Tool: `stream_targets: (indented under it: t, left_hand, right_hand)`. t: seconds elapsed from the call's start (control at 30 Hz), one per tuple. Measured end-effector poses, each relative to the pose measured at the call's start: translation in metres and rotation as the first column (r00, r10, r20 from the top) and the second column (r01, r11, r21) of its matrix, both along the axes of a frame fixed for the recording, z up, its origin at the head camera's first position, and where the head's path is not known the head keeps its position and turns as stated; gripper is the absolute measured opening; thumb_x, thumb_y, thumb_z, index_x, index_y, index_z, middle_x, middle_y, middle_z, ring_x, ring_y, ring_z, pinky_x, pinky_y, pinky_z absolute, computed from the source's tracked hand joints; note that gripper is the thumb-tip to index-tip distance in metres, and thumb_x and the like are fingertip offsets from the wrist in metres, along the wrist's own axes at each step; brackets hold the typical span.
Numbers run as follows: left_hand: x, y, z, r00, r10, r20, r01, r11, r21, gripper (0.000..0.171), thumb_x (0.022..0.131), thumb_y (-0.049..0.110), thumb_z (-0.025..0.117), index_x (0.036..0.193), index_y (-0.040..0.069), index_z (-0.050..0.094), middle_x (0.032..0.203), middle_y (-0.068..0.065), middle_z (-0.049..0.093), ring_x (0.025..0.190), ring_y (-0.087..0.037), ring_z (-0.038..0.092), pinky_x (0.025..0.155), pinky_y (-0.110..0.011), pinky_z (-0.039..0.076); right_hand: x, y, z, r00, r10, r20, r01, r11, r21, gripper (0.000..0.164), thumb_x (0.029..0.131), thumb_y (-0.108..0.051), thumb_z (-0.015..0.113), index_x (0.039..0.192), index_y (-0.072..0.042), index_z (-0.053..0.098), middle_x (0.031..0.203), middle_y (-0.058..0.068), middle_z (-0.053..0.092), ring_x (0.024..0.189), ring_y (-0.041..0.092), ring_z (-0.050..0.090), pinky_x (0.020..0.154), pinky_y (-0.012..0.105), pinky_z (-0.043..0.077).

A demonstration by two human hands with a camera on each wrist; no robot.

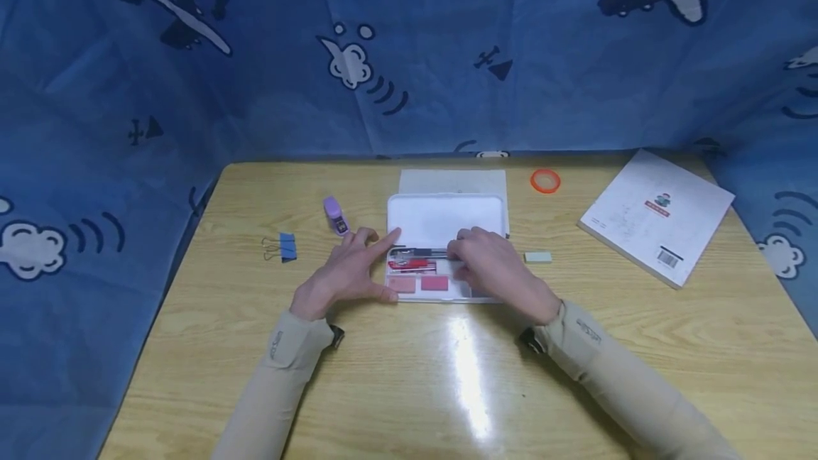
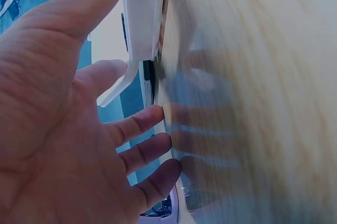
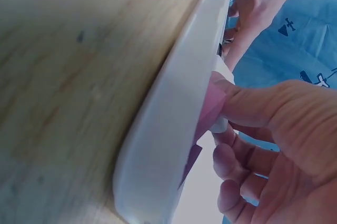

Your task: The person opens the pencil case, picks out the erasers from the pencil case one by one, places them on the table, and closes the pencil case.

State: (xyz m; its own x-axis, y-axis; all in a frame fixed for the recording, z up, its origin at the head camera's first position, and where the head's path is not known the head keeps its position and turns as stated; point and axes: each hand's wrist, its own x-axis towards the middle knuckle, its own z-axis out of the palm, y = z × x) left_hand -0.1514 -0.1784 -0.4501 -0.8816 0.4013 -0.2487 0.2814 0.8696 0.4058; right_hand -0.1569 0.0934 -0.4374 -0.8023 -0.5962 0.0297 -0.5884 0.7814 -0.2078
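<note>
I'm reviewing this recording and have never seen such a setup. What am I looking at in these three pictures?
No machine here: a person works bare-handed, wearing three cameras. The wide picture looks down from the head; the two close ones come from the left and right wrists.

On the table sits an open white case with pens and pink blocks. Around it lie a purple stapler, a blue binder clip, a pale green block, an orange ring, a book and a white sheet.

The left hand touches the case's left edge; the right hand reaches inside and, in its wrist view, seems to pinch a pink piece.
</note>
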Motion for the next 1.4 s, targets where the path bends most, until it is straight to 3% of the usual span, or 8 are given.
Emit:
stream_targets:
  t: [0.23, 0.43, 0.63, 0.83, 1.0, 1.4]
  left_hand:
    - [0.001, -0.001, -0.002, 1.000, 0.002, -0.002, -0.002, 1.000, 0.004, 0.119, 0.069, 0.058, 0.088, 0.163, 0.033, 0.020, 0.150, -0.015, 0.038, 0.122, -0.032, 0.039, 0.109, -0.053, 0.038]
    - [0.000, -0.001, -0.002, 1.000, -0.004, -0.011, 0.005, 1.000, 0.009, 0.119, 0.069, 0.057, 0.088, 0.163, 0.032, 0.020, 0.149, -0.015, 0.038, 0.122, -0.033, 0.039, 0.108, -0.053, 0.039]
    - [0.000, -0.001, -0.002, 1.000, -0.006, -0.017, 0.006, 1.000, 0.001, 0.119, 0.068, 0.058, 0.088, 0.163, 0.032, 0.020, 0.150, -0.015, 0.038, 0.124, -0.033, 0.039, 0.109, -0.054, 0.039]
    - [0.000, -0.001, -0.002, 1.000, -0.006, -0.018, 0.006, 1.000, -0.003, 0.119, 0.068, 0.060, 0.087, 0.162, 0.034, 0.019, 0.153, -0.015, 0.037, 0.131, -0.035, 0.039, 0.112, -0.056, 0.037]
    - [0.000, -0.001, -0.002, 1.000, -0.009, -0.021, 0.008, 1.000, -0.010, 0.118, 0.069, 0.061, 0.086, 0.163, 0.034, 0.019, 0.154, -0.015, 0.037, 0.131, -0.034, 0.038, 0.112, -0.056, 0.037]
    - [0.001, -0.001, -0.002, 1.000, -0.018, -0.024, 0.018, 1.000, -0.005, 0.117, 0.070, 0.060, 0.086, 0.163, 0.033, 0.020, 0.154, -0.015, 0.037, 0.130, -0.034, 0.038, 0.111, -0.057, 0.037]
  right_hand:
    - [-0.001, 0.001, -0.001, 1.000, -0.001, -0.029, -0.001, 0.998, -0.068, 0.015, 0.079, -0.004, 0.080, 0.088, -0.014, 0.074, 0.082, -0.001, 0.067, 0.077, 0.019, 0.059, 0.066, 0.032, 0.050]
    - [-0.003, 0.012, 0.012, 0.999, -0.049, -0.016, 0.046, 0.987, -0.152, 0.014, 0.083, -0.004, 0.078, 0.094, -0.013, 0.076, 0.086, 0.001, 0.071, 0.082, 0.021, 0.063, 0.069, 0.037, 0.053]
    - [-0.008, 0.035, 0.022, 0.996, -0.091, -0.027, 0.084, 0.979, -0.186, 0.022, 0.077, 0.006, 0.075, 0.091, -0.011, 0.076, 0.085, 0.002, 0.071, 0.080, 0.024, 0.063, 0.067, 0.040, 0.053]
    - [-0.013, 0.065, 0.026, 0.991, -0.131, -0.019, 0.126, 0.977, -0.172, 0.019, 0.080, 0.004, 0.075, 0.090, -0.012, 0.077, 0.086, 0.003, 0.073, 0.083, 0.027, 0.065, 0.067, 0.043, 0.052]
    - [-0.013, 0.099, 0.029, 0.974, -0.224, 0.028, 0.225, 0.963, -0.150, 0.012, 0.083, -0.003, 0.076, 0.090, -0.013, 0.078, 0.087, 0.005, 0.074, 0.080, 0.027, 0.064, 0.060, 0.043, 0.047]
    - [-0.004, 0.173, 0.017, 0.940, -0.332, 0.085, 0.337, 0.940, -0.057, 0.011, 0.082, -0.007, 0.080, 0.092, -0.011, 0.078, 0.088, 0.007, 0.076, 0.086, 0.031, 0.067, 0.069, 0.051, 0.050]
